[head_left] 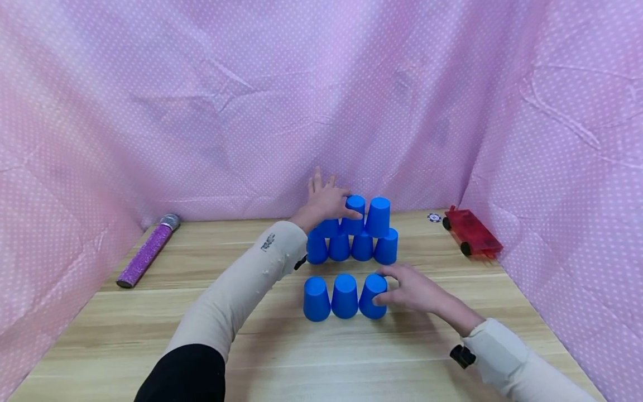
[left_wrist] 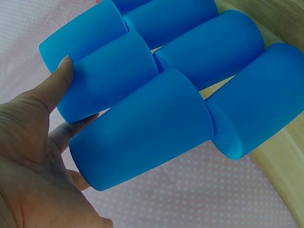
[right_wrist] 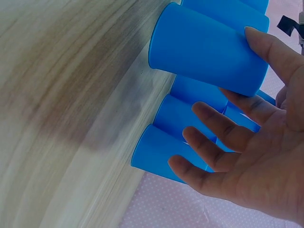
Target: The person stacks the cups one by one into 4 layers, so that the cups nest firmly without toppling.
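Upside-down blue cups stand in two groups on the table. At the back, a bottom row carries three cups. My left hand reaches over this stack and pinches the middle upper cup between thumb and index finger, its other fingers spread. The upper cup at the right stands beside it, and the one at the left is partly hidden by the hand. Nearer stands a row of three cups; my right hand pinches the rightmost cup near its top between thumb and index finger. The middle cup and left cup stand beside it.
A purple glittery microphone lies on the left of the wooden table. To the right are a red toy car with black wheels and a small poker chip. Pink dotted cloth hangs around the back and sides.
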{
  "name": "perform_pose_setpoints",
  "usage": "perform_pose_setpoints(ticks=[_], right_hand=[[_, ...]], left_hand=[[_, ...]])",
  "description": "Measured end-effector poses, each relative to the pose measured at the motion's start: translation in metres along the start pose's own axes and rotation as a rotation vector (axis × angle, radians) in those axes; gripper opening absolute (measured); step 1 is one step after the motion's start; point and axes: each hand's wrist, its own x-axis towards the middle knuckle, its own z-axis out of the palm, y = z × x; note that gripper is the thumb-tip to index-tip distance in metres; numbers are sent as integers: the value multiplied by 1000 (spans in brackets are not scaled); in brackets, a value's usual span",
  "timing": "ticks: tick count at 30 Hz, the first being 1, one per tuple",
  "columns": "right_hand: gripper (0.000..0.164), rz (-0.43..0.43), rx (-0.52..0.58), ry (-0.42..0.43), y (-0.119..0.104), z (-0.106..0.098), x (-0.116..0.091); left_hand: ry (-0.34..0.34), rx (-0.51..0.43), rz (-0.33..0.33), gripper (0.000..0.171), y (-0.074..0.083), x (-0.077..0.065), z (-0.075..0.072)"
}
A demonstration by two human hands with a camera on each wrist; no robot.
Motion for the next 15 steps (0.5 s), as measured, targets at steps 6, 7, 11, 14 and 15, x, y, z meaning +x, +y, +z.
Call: perform_pose_setpoints(ticks=[6,7,11,14,15], right_hand=[[59,1,1,-2,0,0,0],[60,0,1,-2,0,0,0],[62,0,1,-2,0,0,0],[62,0,1,-3,0,-1,-1],[62,-1,2,-3,0,-1,-1]], left_hand=[[-1,-36,21,75,-1,0,-4],[4,-41,24,73,-2,0,-5],[14,-52,33,69,-2,-1,-7],[12,-49,35,69,-2,-1,-8],[12,-48,36,69,-2,-1,-8]])
